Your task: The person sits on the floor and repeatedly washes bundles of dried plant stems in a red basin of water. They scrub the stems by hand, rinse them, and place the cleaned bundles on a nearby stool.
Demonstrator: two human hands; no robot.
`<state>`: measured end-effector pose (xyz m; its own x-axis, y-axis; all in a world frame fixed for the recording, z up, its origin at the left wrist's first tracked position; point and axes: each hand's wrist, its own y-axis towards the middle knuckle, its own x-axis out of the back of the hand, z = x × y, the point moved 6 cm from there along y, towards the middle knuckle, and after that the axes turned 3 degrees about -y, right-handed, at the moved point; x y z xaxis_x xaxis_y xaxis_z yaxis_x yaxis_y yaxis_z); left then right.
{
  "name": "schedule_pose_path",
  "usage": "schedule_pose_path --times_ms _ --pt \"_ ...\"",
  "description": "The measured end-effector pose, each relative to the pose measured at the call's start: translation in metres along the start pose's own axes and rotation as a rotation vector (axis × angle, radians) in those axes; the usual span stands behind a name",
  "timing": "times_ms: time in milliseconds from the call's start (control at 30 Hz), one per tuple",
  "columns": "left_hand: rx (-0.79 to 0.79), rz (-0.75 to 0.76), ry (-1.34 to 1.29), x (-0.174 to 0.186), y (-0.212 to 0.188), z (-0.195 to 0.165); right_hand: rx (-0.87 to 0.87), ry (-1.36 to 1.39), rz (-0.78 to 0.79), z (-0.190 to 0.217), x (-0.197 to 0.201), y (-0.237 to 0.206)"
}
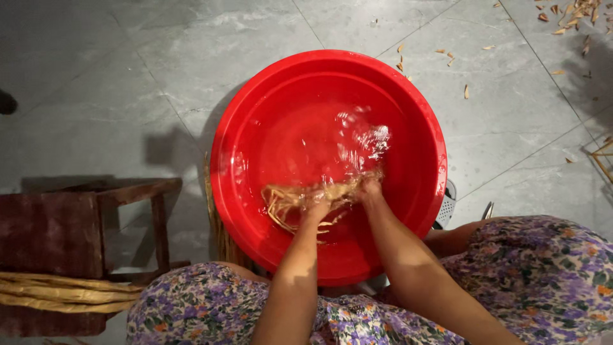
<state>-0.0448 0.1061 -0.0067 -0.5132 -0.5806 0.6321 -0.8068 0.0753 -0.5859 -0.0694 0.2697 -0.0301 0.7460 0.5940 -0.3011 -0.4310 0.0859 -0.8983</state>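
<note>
Down below me, the grey tiled floor [128, 76] fills most of the view, and everything sits straight on it. Biggest thing on it is the round red basin [255, 115], dead centre and just beyond my knees, close enough that both arms reach in without stretching. It holds clear water [306, 134], rippling and throwing glints toward the far right, I'd say because the hands are stirring it.

At the near left stands a dark wooden stool [57, 230], with a bundle of pale flat strips [64, 291] lying across its near edge, within an arm's swing of the basin. Far right, a scatter of dry tan scraps [575, 16] litters the tiles, well apart from the water.

Now the small stuff. A tangle of tan fibre strips [287, 204] lies under the water in the near half of the basin, spread between my two hands. My left hand [314, 203] is closed around the middle of the bunch, knuckles up, fingers curled down into it. My right hand [369, 186] is pinched shut on the far-right end of the same bunch. Holding it at two spots keeps the loose strands gathered and submerged rather than floating apart. Splash and glare blur the fingertips, so I can't tell the exact grip.
</note>
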Motion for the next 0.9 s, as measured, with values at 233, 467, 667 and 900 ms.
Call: schedule_pose_path --times_ms 233,467,667,900 --pt "-0.097 -0.130 -0.012 0.037 0.017 -0.048 0.422 -0.135 0.227 0.064 -0.064 -0.030" --pt "-0.404 -0.500 -0.377 0.115 0.019 -0.114 0.866 -0.110 0.535 0.152 -0.154 -0.169" --pt "-0.279 -0.426 -0.385 0.156 -0.013 -0.102 1.024 -0.045 0.723 0.210 -0.160 -0.280" --pt "-0.253 -0.484 -0.264 0.174 -0.048 -0.082 1.033 0.064 0.711 0.222 -0.151 -0.298"
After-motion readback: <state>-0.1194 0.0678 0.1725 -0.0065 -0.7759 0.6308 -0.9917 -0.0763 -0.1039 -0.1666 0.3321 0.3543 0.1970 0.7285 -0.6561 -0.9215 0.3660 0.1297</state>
